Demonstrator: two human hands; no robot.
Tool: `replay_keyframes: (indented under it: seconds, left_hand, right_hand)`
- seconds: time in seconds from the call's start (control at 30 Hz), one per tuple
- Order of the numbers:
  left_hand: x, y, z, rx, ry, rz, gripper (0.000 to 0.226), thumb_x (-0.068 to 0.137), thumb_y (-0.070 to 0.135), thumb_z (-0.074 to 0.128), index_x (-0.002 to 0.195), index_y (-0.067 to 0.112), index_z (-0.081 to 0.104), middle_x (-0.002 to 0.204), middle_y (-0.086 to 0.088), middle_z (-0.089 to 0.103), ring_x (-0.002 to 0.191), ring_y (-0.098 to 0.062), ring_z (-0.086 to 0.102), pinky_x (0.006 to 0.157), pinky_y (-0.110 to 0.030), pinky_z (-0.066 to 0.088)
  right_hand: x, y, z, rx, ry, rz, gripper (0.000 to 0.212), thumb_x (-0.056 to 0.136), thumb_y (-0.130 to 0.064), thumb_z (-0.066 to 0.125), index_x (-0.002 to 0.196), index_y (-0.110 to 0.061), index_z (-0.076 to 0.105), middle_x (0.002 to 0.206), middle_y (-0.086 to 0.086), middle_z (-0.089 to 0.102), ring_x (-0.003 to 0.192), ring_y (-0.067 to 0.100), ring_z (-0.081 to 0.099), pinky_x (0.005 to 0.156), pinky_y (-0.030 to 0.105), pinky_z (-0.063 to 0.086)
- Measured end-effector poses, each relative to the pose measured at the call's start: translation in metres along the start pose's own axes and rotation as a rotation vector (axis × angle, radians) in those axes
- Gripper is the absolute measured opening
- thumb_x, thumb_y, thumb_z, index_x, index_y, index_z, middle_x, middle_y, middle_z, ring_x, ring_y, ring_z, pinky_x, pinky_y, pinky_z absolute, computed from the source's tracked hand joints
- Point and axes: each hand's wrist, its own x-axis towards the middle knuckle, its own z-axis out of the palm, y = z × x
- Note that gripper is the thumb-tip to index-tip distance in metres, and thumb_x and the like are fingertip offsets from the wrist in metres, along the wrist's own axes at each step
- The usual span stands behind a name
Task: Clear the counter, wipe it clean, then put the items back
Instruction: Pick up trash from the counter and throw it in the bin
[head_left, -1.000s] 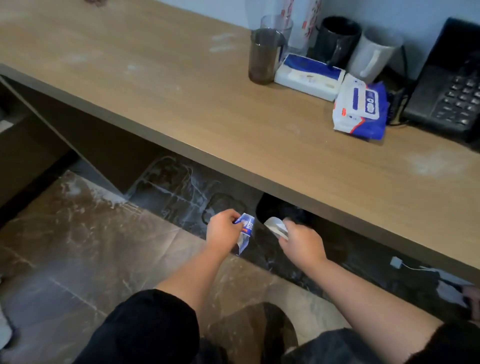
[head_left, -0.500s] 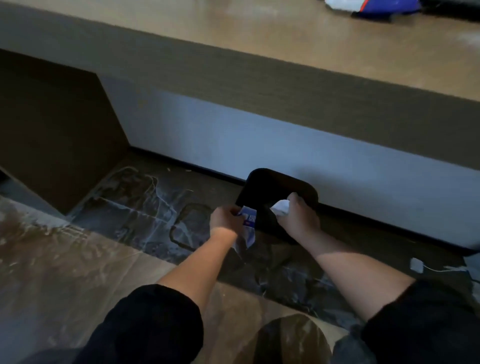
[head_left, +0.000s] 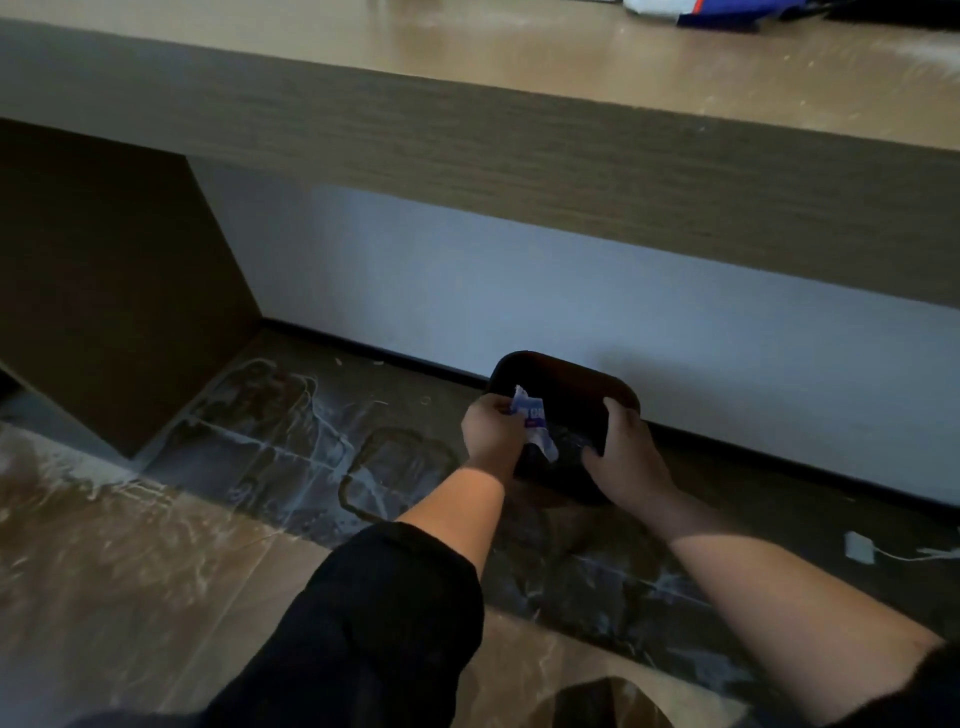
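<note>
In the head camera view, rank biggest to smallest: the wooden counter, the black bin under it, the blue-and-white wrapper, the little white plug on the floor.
Largest to smallest:
1. light brown wooden counter
2. black rounded plastic bin
3. crumpled blue-and-white wrapper
4. small white plug
The last two look close, so that order is unsure.

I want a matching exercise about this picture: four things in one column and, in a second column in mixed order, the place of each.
Things:
1. wrapper
2. black bin
3. blue and white pack
4. white plug

Places:
A. on the counter, at the far edge of the view
B. pinched in the left hand
C. held at its rim by the right hand
D. on the floor, at the far right

Pairs: 1-B, 2-C, 3-A, 4-D
</note>
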Motion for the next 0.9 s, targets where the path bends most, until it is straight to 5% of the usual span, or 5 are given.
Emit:
replay_keyframes:
  seconds: [0.13,0.3,0.43,0.63,0.9]
  left_hand:
    - [0.007,-0.005,0.013,-0.04,-0.26,-0.02,0.065,0.087,0.01,0.069,0.146,0.013,0.04,0.144,-0.01,0.048,0.13,-0.024,0.048,0.1,-0.029,0.041]
    - [0.012,-0.035,-0.001,0.549,-0.279,0.448,0.061,0.096,0.019,0.055,0.151,0.019,0.029,0.158,-0.005,0.025,0.144,-0.024,0.023,0.116,-0.036,0.028]
    - [0.009,-0.044,-0.017,0.923,-0.21,0.644,0.063,0.101,0.033,0.041,0.156,0.021,0.011,0.163,-0.005,0.006,0.15,-0.023,0.006,0.121,-0.042,0.013]
    - [-0.031,-0.015,-0.063,1.131,-0.287,0.563,0.069,0.102,0.044,0.032,0.155,0.025,-0.008,0.162,-0.003,-0.014,0.15,-0.023,-0.011,0.121,-0.047,0.003]
    - [-0.117,0.045,-0.177,1.142,-0.349,0.511,0.064,0.101,0.05,0.029,0.156,0.025,0.007,0.164,-0.007,0.002,0.15,-0.025,0.001,0.121,-0.044,0.005]
  right_hand:
    - [0.0,0.007,0.003,-0.05,0.008,0.024,0.07,0.093,-0.025,0.056,0.15,-0.011,0.018,0.15,0.012,0.029,0.136,0.031,0.031,0.105,0.042,0.038]
    - [0.001,0.013,0.013,-0.142,-0.032,0.004,0.066,0.095,-0.028,0.051,0.15,-0.012,0.019,0.151,0.011,0.029,0.136,0.03,0.031,0.108,0.041,0.035]
    - [0.0,0.001,0.019,-0.237,-0.001,-0.049,0.066,0.098,-0.037,0.044,0.152,-0.013,0.015,0.158,0.011,0.019,0.144,0.029,0.02,0.117,0.043,0.023]
    - [-0.031,-0.048,-0.005,-0.304,-0.021,-0.133,0.072,0.097,-0.043,0.041,0.154,-0.014,0.006,0.161,0.012,0.006,0.148,0.028,0.008,0.118,0.046,0.008]
    - [-0.106,-0.141,-0.092,-0.376,-0.251,-0.187,0.073,0.098,-0.047,0.036,0.154,-0.017,0.0,0.161,0.008,-0.006,0.149,0.023,-0.004,0.119,0.042,0.002]
